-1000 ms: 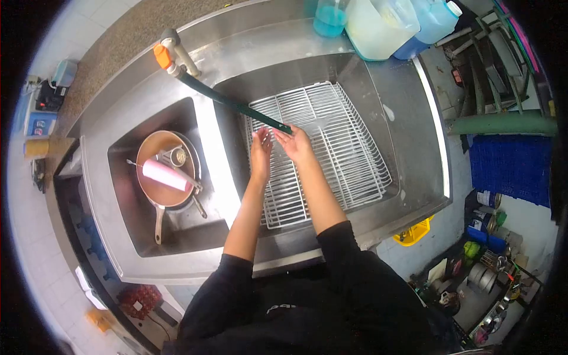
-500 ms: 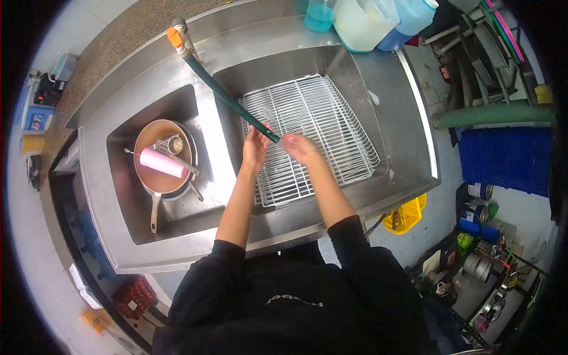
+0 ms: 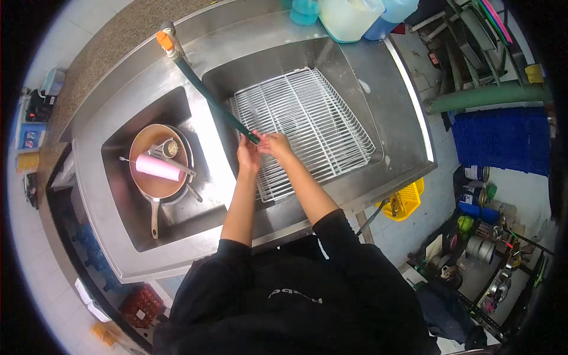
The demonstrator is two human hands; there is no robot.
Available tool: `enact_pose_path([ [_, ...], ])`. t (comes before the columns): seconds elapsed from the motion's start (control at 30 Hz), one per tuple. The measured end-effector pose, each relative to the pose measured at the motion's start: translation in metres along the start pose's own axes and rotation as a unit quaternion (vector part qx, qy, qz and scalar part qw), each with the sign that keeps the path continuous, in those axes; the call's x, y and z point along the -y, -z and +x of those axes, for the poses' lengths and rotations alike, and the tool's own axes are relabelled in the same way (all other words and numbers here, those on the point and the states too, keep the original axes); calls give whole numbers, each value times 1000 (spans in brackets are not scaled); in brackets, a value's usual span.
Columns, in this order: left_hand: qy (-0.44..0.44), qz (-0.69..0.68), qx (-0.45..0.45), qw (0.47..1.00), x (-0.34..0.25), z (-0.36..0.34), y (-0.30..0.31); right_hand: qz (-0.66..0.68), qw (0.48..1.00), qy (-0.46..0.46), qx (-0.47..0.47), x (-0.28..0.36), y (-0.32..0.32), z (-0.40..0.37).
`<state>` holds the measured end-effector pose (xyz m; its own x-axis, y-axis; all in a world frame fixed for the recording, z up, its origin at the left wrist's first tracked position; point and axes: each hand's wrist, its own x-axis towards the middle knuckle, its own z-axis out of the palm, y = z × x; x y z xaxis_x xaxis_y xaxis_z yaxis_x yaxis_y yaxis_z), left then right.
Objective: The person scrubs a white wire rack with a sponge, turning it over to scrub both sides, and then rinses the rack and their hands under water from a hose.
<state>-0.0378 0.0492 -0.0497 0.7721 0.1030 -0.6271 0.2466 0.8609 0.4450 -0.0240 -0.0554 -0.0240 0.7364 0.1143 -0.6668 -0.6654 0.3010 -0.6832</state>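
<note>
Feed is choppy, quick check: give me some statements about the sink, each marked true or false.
The left hand and right hand meet at the green hose end, over the wire rack. True.
The rack shares a basin with the pan. False: the pan is in the other basin.
A pink cup lies in the pan. True.
The jugs stand on the floor. False: they stand behind the sink.

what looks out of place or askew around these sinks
Two things. A pink cup lies on its side in the pan in the left basin, and the wire rack looks slightly crooked in the right basin, not square with its walls. Nothing looks broken.
</note>
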Motion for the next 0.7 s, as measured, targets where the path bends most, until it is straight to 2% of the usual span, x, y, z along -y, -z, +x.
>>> enact_pose_path([
  [0.07,-43,141,26,989,-5,-5,4,118,992,-37,-9,-13,1,6],
  [0.1,-44,154,24,987,-6,-3,6,175,983,-57,-6,-15,0,7],
  [0.17,-37,175,84,980,-13,4,22,257,963,-79,32,-20,0,8],
  [0.2,-32,184,114,976,-18,2,23,180,980,-73,40,-18,-1,3],
  [0.27,-32,172,44,984,-17,-1,19,19,997,-56,54,-12,0,-7],
  [0.3,-31,164,9,986,-18,-5,13,-187,976,97,58,-18,4,-9],
  [0.33,-37,169,17,985,-19,-7,11,-382,890,243,58,-28,10,-11],
  [0.37,-43,172,24,984,-20,-9,9,-552,744,371,56,-37,19,-12],
  [0.47,-31,200,33,979,-23,-13,0,-703,523,471,100,-18,48,-36],
  [0.5,-22,212,33,976,-25,-14,-2,-740,499,443,80,-23,65,-22],
  [0.57,-6,232,38,972,-26,-9,-1,-790,533,297,63,14,79,-23],
  [0.67,20,255,70,964,-33,-9,-8,-701,621,346,-61,3,112,3],
  [0.7,30,259,81,962,-34,-14,-10,-707,608,347,-99,-2,105,5],
])
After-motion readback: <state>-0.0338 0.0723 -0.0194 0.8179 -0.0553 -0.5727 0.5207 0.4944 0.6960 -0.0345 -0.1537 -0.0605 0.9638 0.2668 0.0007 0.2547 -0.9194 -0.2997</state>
